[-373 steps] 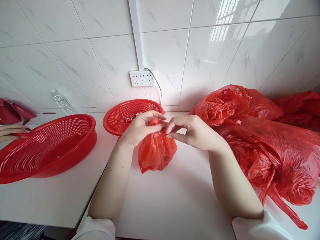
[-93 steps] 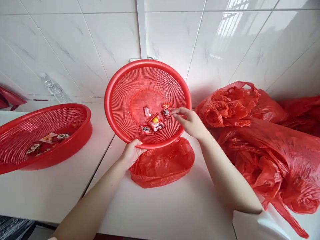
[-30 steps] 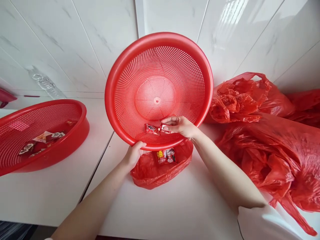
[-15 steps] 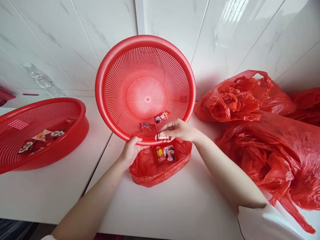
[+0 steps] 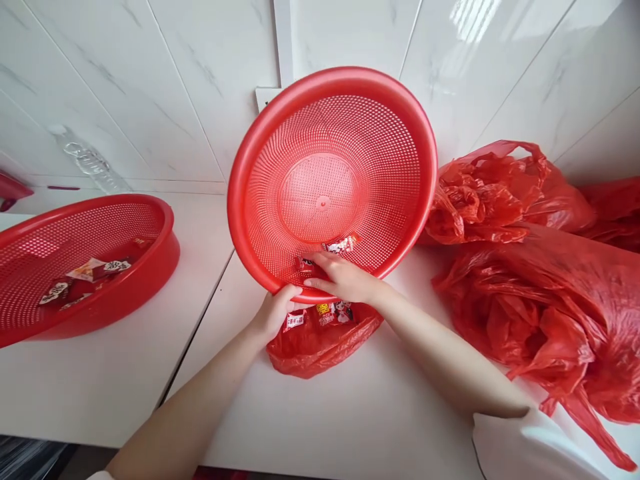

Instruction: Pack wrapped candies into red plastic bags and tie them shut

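A red plastic colander (image 5: 330, 83) is tilted toward me, its lower rim above an open red plastic bag (image 5: 320, 357). My left hand (image 5: 275, 313) grips that lower rim, thumb on top and the other fingers mostly hidden beneath. Inside the colander, my right hand (image 5: 345, 277) reaches over the rim with fingers stretched and thumb apart, touching a small red candy packet (image 5: 306, 265) that it partly covers. Another wrapped candy (image 5: 343, 245) lies just beyond the fingers. In the bag's mouth sit a small red-and-white packet (image 5: 295, 320) and a larger printed packet (image 5: 327, 313).
On the left stands a second red colander (image 5: 150, 280) holding several wrapped snacks (image 5: 87, 270). A clear plastic bottle (image 5: 93, 160) leans by the tiled wall (image 5: 200, 53). Filled red plastic bags (image 5: 565, 320) crowd the right side of the white table (image 5: 360, 420).
The colander has shifted right and tilted sideways. My right hand has let go of a small packet and reached farther in; a red-and-white packet now shows in the bag.
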A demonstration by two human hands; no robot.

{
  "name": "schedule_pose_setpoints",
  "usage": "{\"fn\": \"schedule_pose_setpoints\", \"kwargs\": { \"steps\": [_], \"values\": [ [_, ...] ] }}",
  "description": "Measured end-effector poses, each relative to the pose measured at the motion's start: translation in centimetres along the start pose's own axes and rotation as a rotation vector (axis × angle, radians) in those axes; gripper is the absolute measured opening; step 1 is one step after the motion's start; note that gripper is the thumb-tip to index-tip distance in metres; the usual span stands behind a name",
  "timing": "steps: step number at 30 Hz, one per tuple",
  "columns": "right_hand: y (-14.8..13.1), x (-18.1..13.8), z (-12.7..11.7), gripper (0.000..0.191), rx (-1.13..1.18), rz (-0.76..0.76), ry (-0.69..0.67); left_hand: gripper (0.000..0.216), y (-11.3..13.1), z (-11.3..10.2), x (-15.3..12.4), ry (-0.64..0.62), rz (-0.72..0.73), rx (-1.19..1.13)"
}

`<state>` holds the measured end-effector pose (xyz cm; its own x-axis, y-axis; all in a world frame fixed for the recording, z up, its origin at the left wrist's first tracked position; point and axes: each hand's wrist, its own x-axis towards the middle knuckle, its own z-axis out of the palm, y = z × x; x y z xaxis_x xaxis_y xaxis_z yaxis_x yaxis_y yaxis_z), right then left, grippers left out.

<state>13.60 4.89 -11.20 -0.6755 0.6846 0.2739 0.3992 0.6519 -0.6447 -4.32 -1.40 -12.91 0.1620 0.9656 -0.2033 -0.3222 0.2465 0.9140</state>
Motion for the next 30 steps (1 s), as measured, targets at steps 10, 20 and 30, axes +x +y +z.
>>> {"fn": "schedule_pose_setpoints", "kwargs": {
  "steps": [10, 20, 30],
  "values": [
    [1.6, 0.9, -1.2, 0.028, 1.13, 0.385, 0.209, 0.041, 1.4, -0.7, 0.5, -0.042, 0.007, -0.162],
    [0.5, 0.2, -1.7, 0.038, 1.143, 0.379, 0.125, 0.045, 2.4, -1.8, 0.7, -0.022, -0.016, -0.194],
    [0.6, 0.3, -1.8, 0.038, 1.135, 0.385, 0.198, 0.045, 2.3, -1.8, 0.7, -0.028, -0.052, -0.195]
  ]
}}
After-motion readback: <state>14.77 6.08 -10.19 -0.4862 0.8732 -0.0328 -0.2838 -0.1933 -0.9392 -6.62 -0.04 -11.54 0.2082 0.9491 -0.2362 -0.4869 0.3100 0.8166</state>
